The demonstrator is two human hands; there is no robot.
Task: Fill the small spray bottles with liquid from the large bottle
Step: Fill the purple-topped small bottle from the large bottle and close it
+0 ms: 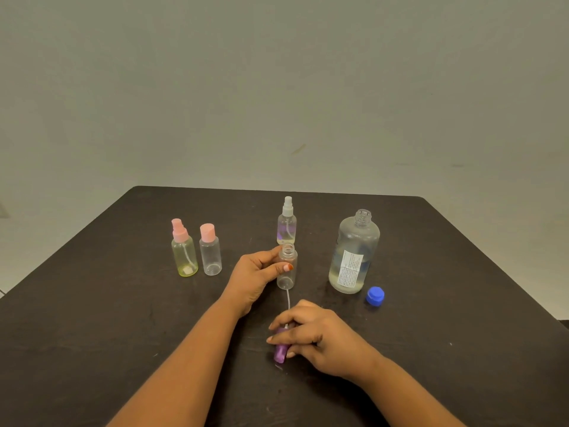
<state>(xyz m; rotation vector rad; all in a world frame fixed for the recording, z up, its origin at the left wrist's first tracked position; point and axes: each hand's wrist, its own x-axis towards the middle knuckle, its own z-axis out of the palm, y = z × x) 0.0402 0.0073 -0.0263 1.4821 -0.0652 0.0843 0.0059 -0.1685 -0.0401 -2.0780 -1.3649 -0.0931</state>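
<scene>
Nearest the lens, the right hand (320,337) was curled over a purple sprayer (280,352), which was pinched between thumb and fingers low at the table (92,334); whether it was touching the top could not be told. Its tube (288,300) was pointed away toward the left hand (255,275). A large bottle (354,254), uncapped, upright and partly filled with clear liquid, was stood beyond and to the right of the right hand. An open bottle (287,269) was gripped upright between the left hand's thumb and fingers, just beyond the tube's tip. Well left of the left hand, a yellow bottle (184,251) and a pink-capped bottle (210,254) were stood side by side. A clear spray bottle (287,224) was stood just beyond the left hand's fingertips. A blue cap (375,295) was laid beyond and right of the right hand, beside the large bottle's base.
</scene>
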